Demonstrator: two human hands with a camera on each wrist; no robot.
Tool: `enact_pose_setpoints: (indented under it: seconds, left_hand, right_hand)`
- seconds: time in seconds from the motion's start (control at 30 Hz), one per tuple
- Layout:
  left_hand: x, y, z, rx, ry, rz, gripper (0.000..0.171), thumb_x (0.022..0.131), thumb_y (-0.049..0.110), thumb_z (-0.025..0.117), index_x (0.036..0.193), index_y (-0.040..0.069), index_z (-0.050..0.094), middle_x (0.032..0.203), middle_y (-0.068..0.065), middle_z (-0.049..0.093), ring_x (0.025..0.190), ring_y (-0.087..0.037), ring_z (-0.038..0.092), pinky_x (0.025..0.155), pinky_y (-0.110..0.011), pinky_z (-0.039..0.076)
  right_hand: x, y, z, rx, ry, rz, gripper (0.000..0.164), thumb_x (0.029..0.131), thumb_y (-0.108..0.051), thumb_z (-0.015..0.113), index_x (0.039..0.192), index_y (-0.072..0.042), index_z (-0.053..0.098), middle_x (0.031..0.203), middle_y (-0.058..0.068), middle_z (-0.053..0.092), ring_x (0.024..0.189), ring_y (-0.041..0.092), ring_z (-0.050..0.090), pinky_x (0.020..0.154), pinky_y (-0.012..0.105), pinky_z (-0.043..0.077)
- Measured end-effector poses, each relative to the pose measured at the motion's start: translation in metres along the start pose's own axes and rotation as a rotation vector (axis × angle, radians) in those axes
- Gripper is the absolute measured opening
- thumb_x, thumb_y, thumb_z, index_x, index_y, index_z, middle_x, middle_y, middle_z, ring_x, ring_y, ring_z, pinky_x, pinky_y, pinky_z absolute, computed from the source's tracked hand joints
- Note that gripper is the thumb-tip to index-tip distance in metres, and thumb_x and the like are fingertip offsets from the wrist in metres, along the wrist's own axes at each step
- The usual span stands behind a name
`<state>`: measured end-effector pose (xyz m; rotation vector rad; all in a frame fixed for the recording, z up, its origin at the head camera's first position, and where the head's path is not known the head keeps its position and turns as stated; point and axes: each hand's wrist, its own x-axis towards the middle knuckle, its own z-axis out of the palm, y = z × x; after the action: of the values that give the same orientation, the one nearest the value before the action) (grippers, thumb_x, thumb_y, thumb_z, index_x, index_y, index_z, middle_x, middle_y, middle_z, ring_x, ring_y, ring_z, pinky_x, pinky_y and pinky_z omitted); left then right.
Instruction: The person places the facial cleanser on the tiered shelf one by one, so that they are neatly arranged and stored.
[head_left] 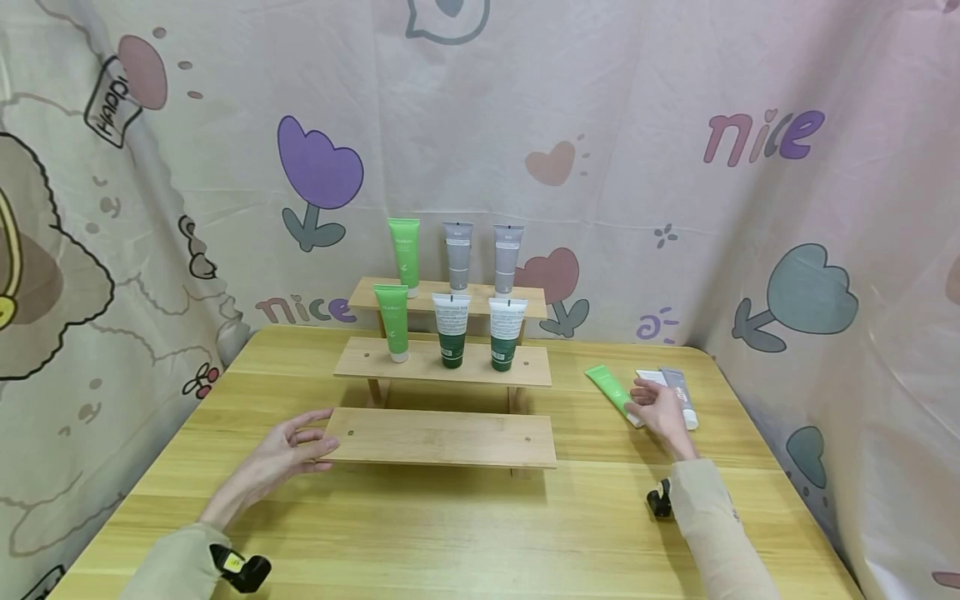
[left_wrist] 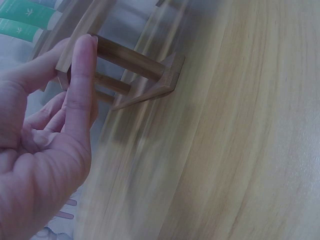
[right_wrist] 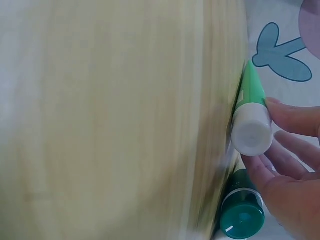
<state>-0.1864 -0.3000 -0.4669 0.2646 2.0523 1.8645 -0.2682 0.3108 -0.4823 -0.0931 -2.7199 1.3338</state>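
Observation:
My left hand [head_left: 279,454] holds the left end of the lowest board of a three-step wooden display rack [head_left: 442,437]. In the left wrist view, the thumb and fingers lie on either side of that board's end [left_wrist: 75,52]. At the right, my right hand [head_left: 660,414] pinches a green squeeze tube [head_left: 607,386] by its white-capped end; the tube lies on the table. The right wrist view shows thumb and index finger at opposite sides of its white cap [right_wrist: 252,129]. Beside it lie a white-and-dark-green tube [right_wrist: 243,216] and a grey tube [head_left: 678,390], partly behind the hand.
On the top step stand a green tube [head_left: 406,252] and two grey tubes [head_left: 458,257]. The middle step bears a green tube [head_left: 392,321] and two white-and-dark-green tubes [head_left: 452,329]. A printed curtain [head_left: 622,125] hangs behind the wooden table [head_left: 465,533].

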Motion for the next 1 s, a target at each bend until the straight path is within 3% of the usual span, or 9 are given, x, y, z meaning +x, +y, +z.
enact_pose_setpoints:
  seconds: [0.13, 0.4, 0.77, 1.0]
  left_hand:
    - [-0.0004, -0.0001, -0.0004, -0.005, 0.002, 0.003, 0.077, 0.100, 0.009, 0.060, 0.155, -0.012, 0.010, 0.108, -0.004, 0.057, 0.098, -0.011, 0.067, 0.094, -0.037, 0.064]
    - [-0.0006, -0.0011, -0.0013, 0.006, -0.009, 0.004, 0.077, 0.101, 0.009, 0.059, 0.155, -0.012, 0.008, 0.110, -0.004, 0.056, 0.099, -0.011, 0.067, 0.094, -0.037, 0.064]
    - [-0.0001, -0.0001, -0.0009, -0.022, -0.017, 0.027, 0.076, 0.102, 0.007, 0.057, 0.154, -0.014, 0.006, 0.112, -0.005, 0.057, 0.099, -0.011, 0.067, 0.092, -0.036, 0.064]
    - [0.0003, 0.0007, 0.0000, -0.005, 0.000, 0.009, 0.077, 0.101, 0.008, 0.058, 0.155, -0.012, 0.007, 0.112, -0.004, 0.056, 0.099, -0.011, 0.067, 0.093, -0.037, 0.064]
  right_hand:
    - [-0.0008, -0.0021, -0.0002, -0.031, -0.017, 0.027, 0.055, 0.089, -0.001, 0.071, 0.138, 0.015, 0.050, 0.126, 0.035, 0.062, 0.115, 0.047, 0.065, 0.092, 0.039, 0.064]
    - [-0.0015, -0.0023, -0.0018, -0.088, -0.060, 0.051, 0.051, 0.092, -0.009, 0.069, 0.136, 0.013, 0.053, 0.127, 0.034, 0.062, 0.119, 0.048, 0.062, 0.098, 0.049, 0.060]
    - [-0.0028, -0.0030, -0.0010, -0.108, -0.057, 0.031, 0.047, 0.091, -0.008, 0.069, 0.131, 0.015, 0.056, 0.122, 0.036, 0.064, 0.116, 0.049, 0.063, 0.096, 0.050, 0.060]
    - [-0.0022, -0.0035, -0.0001, -0.112, -0.040, 0.019, 0.044, 0.089, -0.005, 0.070, 0.126, 0.015, 0.060, 0.120, 0.035, 0.066, 0.114, 0.048, 0.064, 0.095, 0.049, 0.061]
